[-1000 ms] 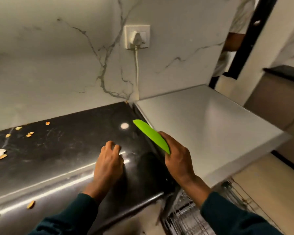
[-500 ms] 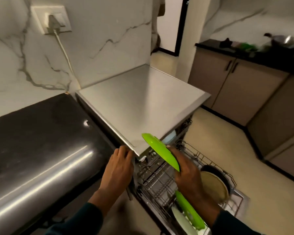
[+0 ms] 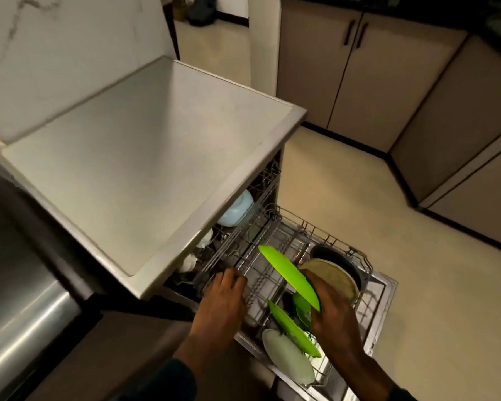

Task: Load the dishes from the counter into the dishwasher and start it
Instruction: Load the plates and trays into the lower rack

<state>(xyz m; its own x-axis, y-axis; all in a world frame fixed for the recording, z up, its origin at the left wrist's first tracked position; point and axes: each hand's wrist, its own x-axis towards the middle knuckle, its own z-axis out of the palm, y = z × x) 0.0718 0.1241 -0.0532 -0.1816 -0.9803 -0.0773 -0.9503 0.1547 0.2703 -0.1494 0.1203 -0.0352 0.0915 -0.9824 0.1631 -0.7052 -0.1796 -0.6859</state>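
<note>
Over the pulled-out lower rack [image 3: 324, 235] of the dishwasher [image 3: 156, 157], the right hand [image 3: 333, 311] grips a green plate [image 3: 289, 274] by its near edge, held on edge and tilted, likely so it can slide between the rack's tines. The left hand [image 3: 223, 299] rests at the front of the upper rack [image 3: 237, 241], fingers curled over its wire edge, probably to steady it or keep it clear. Already standing in the lower rack are a second green plate [image 3: 292, 328], a pale plate [image 3: 286, 360], a beige plate [image 3: 333, 277] and a dark pan [image 3: 330, 253]; a light blue cup [image 3: 237, 209] sits above.
</note>
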